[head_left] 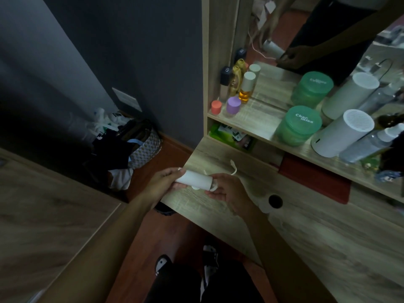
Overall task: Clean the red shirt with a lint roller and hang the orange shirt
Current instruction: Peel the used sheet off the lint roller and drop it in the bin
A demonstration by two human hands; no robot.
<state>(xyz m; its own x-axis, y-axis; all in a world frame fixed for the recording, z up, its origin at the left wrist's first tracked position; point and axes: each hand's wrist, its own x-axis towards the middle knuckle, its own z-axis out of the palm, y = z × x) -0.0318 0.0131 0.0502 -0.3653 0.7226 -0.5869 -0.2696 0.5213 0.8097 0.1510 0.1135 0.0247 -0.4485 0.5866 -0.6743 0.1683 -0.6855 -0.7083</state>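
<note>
A white lint roller (pixel 195 181) lies level between both hands, over the left corner of the wooden desk (pixel 306 232). My left hand (pixel 165 181) grips its left end. My right hand (pixel 227 190) holds the right end, where the handle is mostly hidden by the fingers. A loose white strip (pixel 233 168) curls up just behind the roller. A red folded item (pixel 314 179) lies on the desk under the shelf; I cannot tell whether it is the shirt. No orange shirt is in view.
A shelf (pixel 258 121) with a mirror behind it holds bottles, a green lidded jar (pixel 299 125) and a white cylinder (pixel 343 134). A toilet roll (pixel 271 202) sits on the desk. A woven bag (pixel 145 149) with clothes stands on the floor by the grey wall.
</note>
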